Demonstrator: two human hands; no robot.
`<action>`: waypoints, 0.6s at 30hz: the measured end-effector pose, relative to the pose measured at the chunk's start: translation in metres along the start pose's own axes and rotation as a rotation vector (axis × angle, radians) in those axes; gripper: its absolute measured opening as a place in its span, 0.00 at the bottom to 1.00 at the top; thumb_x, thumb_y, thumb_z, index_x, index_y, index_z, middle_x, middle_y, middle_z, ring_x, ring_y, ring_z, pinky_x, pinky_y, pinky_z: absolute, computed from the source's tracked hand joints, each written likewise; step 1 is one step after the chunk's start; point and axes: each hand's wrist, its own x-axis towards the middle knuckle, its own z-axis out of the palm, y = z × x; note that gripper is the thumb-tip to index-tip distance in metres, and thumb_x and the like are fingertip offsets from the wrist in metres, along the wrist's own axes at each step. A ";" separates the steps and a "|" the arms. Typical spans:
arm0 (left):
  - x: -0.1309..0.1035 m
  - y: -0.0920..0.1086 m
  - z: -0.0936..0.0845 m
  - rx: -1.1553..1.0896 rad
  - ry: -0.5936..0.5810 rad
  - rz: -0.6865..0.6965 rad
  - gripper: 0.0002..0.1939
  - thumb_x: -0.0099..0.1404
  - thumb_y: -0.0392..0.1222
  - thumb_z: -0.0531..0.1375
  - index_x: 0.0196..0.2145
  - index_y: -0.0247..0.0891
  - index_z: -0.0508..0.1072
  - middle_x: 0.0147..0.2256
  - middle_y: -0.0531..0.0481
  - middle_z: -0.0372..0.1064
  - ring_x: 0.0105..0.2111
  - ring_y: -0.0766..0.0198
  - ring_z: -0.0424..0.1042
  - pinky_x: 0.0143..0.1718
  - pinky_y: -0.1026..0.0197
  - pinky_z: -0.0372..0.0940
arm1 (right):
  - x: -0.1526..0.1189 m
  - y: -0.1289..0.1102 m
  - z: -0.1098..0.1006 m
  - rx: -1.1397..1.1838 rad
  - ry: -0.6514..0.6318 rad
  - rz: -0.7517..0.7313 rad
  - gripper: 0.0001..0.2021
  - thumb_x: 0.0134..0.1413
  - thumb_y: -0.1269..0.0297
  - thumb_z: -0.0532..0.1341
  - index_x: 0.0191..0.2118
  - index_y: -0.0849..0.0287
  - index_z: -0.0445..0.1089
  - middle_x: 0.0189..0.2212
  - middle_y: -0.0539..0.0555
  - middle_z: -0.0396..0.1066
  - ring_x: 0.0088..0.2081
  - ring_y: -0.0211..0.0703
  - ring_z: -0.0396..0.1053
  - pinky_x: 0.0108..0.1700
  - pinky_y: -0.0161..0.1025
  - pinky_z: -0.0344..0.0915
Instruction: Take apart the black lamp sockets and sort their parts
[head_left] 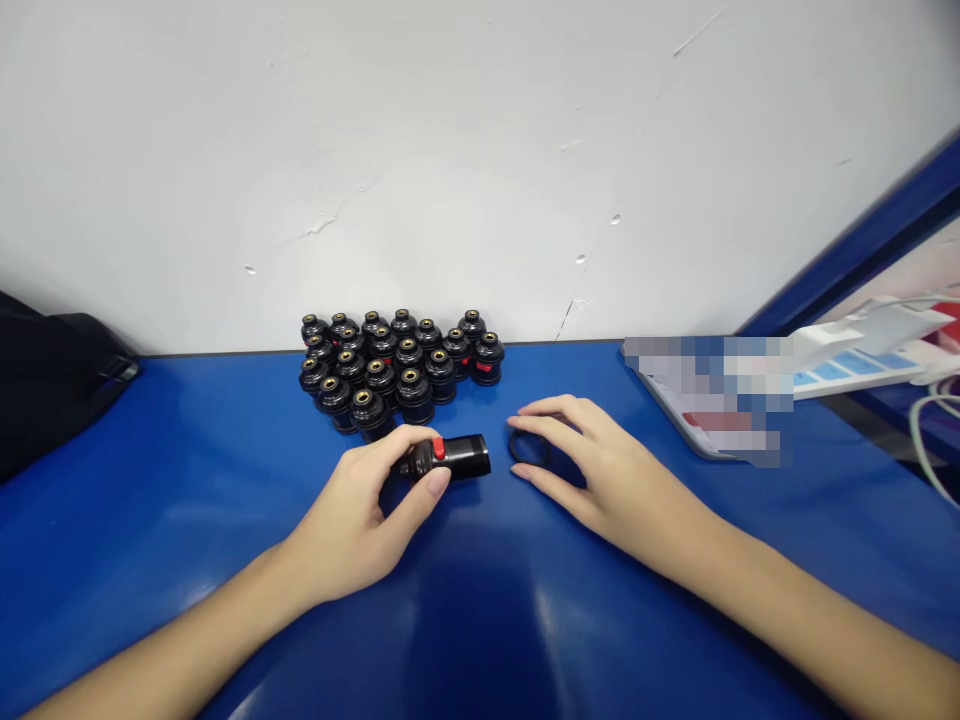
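Observation:
My left hand (367,510) grips a black cylindrical part with a red button (466,457), lying sideways with its open-looking wide end toward the right. The thumb and index finger are at the button end. Just to the right, my right hand (577,460) has its thumb and fingers curved around a thin black ring (529,448), at its near and far edges. A small gap separates the ring from the part's end. Behind my left hand stands a group of several similar black parts (379,378), upright, with brass-coloured holes on top; some show red pieces.
The blue table (480,620) meets a scuffed white wall (450,160) at the back. A partly blurred device or tray (675,400) lies to the right, near a white power strip (855,365) with cables. Black fabric (60,380) sits at the left edge.

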 end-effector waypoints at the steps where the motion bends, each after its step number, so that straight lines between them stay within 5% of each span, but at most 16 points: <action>1: 0.000 0.000 0.000 0.003 -0.002 0.006 0.09 0.79 0.46 0.57 0.49 0.41 0.72 0.33 0.58 0.71 0.30 0.68 0.66 0.34 0.66 0.61 | -0.001 -0.002 -0.002 -0.055 0.019 -0.018 0.17 0.70 0.64 0.66 0.59 0.64 0.75 0.56 0.68 0.74 0.56 0.61 0.75 0.58 0.59 0.77; 10: 0.001 -0.001 -0.002 0.007 -0.006 0.043 0.07 0.78 0.44 0.59 0.49 0.42 0.73 0.35 0.58 0.74 0.32 0.69 0.71 0.37 0.67 0.64 | -0.023 -0.046 -0.014 -0.445 -0.030 -0.207 0.22 0.76 0.62 0.53 0.62 0.74 0.74 0.58 0.73 0.79 0.56 0.64 0.80 0.55 0.54 0.82; 18: 0.001 -0.003 -0.002 -0.007 -0.009 0.021 0.09 0.79 0.45 0.58 0.51 0.42 0.73 0.38 0.56 0.77 0.34 0.67 0.74 0.38 0.66 0.65 | -0.022 -0.035 -0.014 -0.460 -0.085 -0.199 0.30 0.78 0.53 0.50 0.67 0.77 0.70 0.65 0.74 0.73 0.63 0.69 0.75 0.57 0.58 0.81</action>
